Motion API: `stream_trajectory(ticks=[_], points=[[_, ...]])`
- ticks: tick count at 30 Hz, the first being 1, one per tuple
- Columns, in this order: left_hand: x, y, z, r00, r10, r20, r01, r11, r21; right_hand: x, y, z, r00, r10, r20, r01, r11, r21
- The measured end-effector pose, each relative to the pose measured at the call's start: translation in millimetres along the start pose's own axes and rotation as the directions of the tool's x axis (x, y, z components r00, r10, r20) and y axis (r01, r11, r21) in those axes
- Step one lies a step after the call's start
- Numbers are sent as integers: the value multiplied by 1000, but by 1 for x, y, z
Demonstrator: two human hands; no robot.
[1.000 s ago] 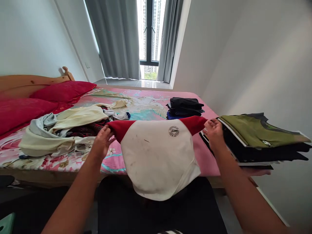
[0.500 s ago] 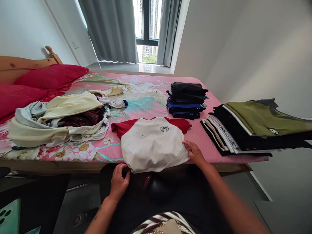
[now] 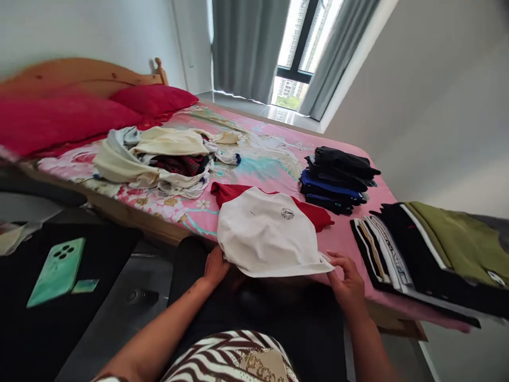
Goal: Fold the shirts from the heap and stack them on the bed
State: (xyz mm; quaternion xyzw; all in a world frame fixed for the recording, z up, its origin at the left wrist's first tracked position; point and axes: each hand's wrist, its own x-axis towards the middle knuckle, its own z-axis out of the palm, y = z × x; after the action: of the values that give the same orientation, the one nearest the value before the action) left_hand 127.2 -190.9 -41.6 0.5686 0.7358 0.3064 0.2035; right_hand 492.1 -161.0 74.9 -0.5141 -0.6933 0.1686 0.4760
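A white T-shirt with red sleeves (image 3: 270, 233) lies front up on the near edge of the bed, a round black print on its chest. My right hand (image 3: 345, 276) pinches its lower right corner between thumb and fingers, pulling the hem out to a point. At the lower left corner is my left hand (image 3: 217, 265), its fingers curled at the hem and partly hidden by the cloth.
Left on the bed lies a loose heap of clothes (image 3: 170, 143). Dark folded clothes (image 3: 338, 180) are stacked behind the shirt, and folded shirts (image 3: 429, 249) lie at the right. A green phone (image 3: 58, 270) rests on a black surface at lower left.
My right hand has gone from the shirt's right side to its lower corner and drawn it outward. The left hand has closed in on the left corner. The view has turned left and tilted.
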Motion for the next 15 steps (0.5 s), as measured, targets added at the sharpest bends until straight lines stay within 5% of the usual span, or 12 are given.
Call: stream_trajectory(ticks=[5, 9, 15], points=[[-5, 23, -19, 970, 38, -241, -97, 967, -236, -1, -33, -12, 904, 302, -303, -285, 953, 100], [-1, 41, -36, 905, 47, -423, -216, 907, -362, 1, -56, -20, 870, 346, -352, -338, 937, 87], [-9, 37, -26, 938, 167, -305, -280, 883, -377, -6, -82, -24, 842, 454, -294, -418, 891, 177]])
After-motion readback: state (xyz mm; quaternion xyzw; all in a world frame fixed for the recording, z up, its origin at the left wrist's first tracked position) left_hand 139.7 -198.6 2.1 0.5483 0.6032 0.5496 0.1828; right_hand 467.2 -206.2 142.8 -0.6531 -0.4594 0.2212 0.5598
